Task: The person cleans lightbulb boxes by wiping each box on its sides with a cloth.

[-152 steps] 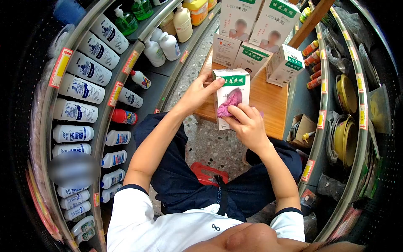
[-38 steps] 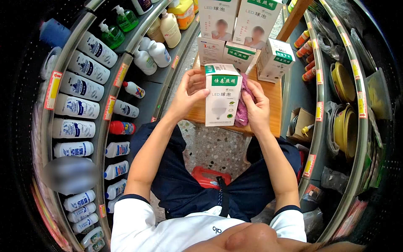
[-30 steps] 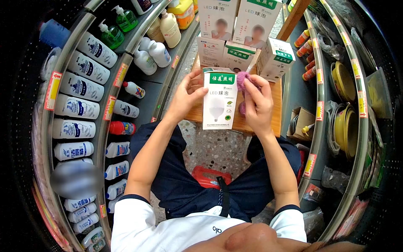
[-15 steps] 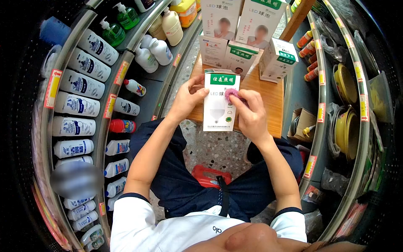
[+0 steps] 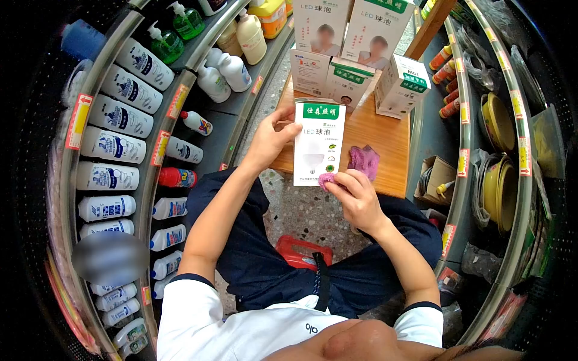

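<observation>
A white and green LED bulb box (image 5: 310, 144) is held upright above the near edge of a wooden stool-like table. My left hand (image 5: 274, 136) grips its left side, fingers behind and thumb along the edge. Pinched in my right hand (image 5: 356, 195) is a pink-purple cloth (image 5: 365, 161), one end of which touches the bottom right corner of the box. The rest of the cloth spreads out above my knuckles. Part of my left fingers is hidden behind the box.
More LED bulb boxes (image 5: 401, 86) stand on the wooden table (image 5: 385, 135). Shelves of white bottles (image 5: 120, 114) line the left side. Along the right are shelves with orange-capped cans (image 5: 444, 73) and yellow coils (image 5: 498, 192). A red plastic object (image 5: 295, 251) lies on the floor between the legs.
My right hand has moved down with the cloth, from the box's upper right side to its bottom right corner. More of the cloth shows now. My left hand keeps its hold.
</observation>
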